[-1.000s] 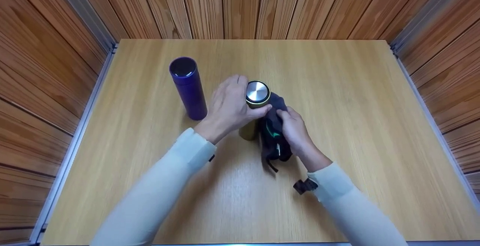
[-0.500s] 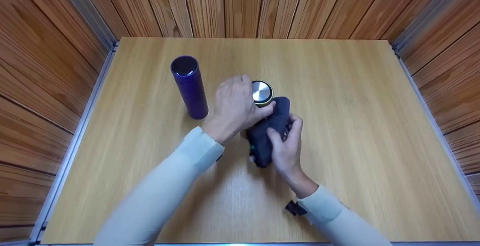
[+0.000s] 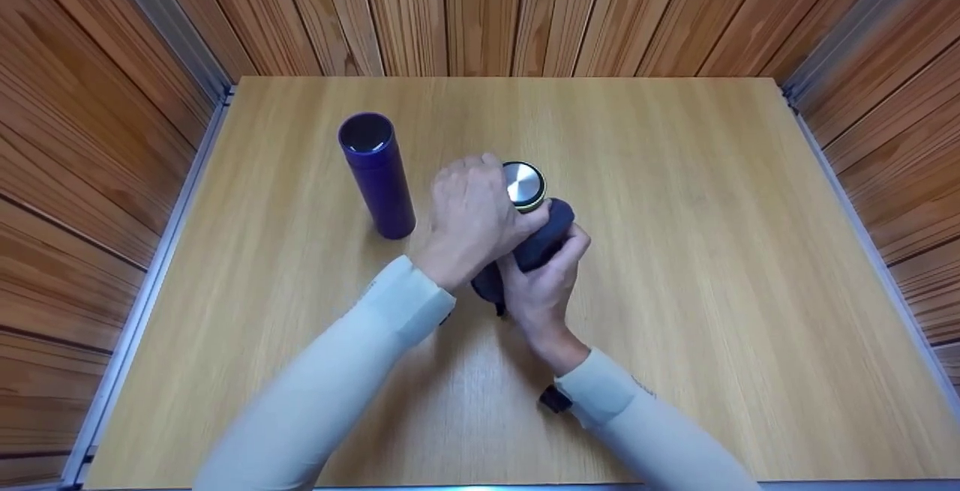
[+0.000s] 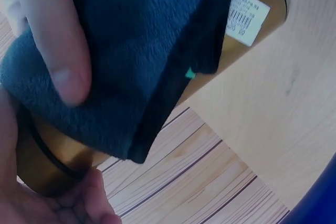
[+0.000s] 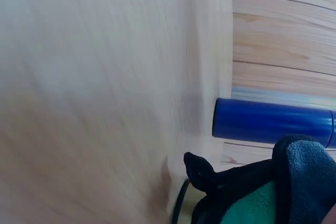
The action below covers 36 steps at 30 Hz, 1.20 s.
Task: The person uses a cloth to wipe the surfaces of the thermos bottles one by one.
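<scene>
My left hand (image 3: 474, 214) grips a gold vacuum flask (image 4: 202, 87) around its upper end, just below the silver disc of its lid (image 3: 523, 184). My right hand (image 3: 541, 292) holds a dark blue fuzzy cloth (image 3: 546, 240) wrapped over the flask's side. In the left wrist view the cloth (image 4: 131, 51) covers the flask's middle, and a white barcode label (image 4: 248, 17) shows near the base. A green patch (image 5: 252, 205) and a black edging loop of the cloth appear in the right wrist view. The right fingers are mostly hidden behind the cloth.
A purple flask (image 3: 386, 195) with a black top stands upright left of my left hand; it looks blue in the right wrist view. The light wood table (image 3: 712, 266) has metal rails (image 3: 161, 273) at its sides and plank walls (image 3: 480, 15) behind.
My right hand has moved left and round the front of the flask, taking the cloth with it. My left hand has shifted slightly right with the flask. The purple flask stays put.
</scene>
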Tool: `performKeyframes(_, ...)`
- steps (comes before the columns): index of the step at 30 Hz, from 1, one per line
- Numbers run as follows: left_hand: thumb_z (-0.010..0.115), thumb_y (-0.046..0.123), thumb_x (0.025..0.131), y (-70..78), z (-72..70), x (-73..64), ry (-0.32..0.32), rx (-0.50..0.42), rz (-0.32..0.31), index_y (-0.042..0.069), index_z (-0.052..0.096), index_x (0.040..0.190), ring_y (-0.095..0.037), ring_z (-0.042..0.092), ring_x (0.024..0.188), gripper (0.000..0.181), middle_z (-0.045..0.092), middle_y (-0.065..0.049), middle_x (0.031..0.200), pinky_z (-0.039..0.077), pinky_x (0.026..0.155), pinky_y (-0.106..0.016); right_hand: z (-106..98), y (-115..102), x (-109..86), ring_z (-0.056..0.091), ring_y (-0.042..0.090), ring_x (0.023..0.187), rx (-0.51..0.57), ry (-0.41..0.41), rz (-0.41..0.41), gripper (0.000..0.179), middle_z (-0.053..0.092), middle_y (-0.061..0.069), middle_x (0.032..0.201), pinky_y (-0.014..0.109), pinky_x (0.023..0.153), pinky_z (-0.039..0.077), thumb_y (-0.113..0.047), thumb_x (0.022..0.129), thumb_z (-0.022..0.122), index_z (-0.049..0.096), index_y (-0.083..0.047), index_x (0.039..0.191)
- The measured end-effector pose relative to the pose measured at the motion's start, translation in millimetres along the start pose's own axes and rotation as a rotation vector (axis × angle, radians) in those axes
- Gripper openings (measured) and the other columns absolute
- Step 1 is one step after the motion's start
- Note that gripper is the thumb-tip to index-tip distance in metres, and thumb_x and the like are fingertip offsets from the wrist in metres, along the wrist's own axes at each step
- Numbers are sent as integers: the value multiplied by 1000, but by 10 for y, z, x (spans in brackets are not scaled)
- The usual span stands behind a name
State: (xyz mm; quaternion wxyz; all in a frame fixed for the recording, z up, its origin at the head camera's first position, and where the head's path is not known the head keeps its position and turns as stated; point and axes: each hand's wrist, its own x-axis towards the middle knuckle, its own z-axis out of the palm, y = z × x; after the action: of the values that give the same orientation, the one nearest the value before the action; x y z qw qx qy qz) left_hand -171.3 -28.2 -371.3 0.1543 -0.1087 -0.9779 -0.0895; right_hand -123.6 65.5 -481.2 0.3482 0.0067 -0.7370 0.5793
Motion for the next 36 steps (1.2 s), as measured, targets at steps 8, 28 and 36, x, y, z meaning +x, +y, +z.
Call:
performKeyframes(8, 61, 76, 80, 5, -1, 6, -18, 14, -11, 7, 61, 87, -25, 65, 72, 69, 63, -5, 78, 52, 63, -37, -13, 78, 69, 57, 26, 111, -195, -87, -47, 74, 54, 18, 126, 41, 92, 49, -21, 83, 86, 35, 1, 131)
performKeyframes(28, 57, 76, 83, 13, 12, 7, -61, 18, -14, 6, 63, 95, -25, 65, 76, 71, 66, -7, 83, 54, 67, -37, -39, 128, 47, 59, 24, 114, -7, -89, -71, 50, 55, 18, 129, 36, 96, 50, -7, 99, 66, 32, 4, 134)
performKeyframes(36, 59, 74, 82, 19, 18, -8, -28, 15, -20, 7, 62, 94, -26, 66, 76, 68, 66, -7, 83, 53, 65, -38, 117, 75, 36, 54, 26, 118, -79, -3, -56, 69, 49, 22, 131, 39, 96, 48, -11, 89, 79, 30, 4, 135)
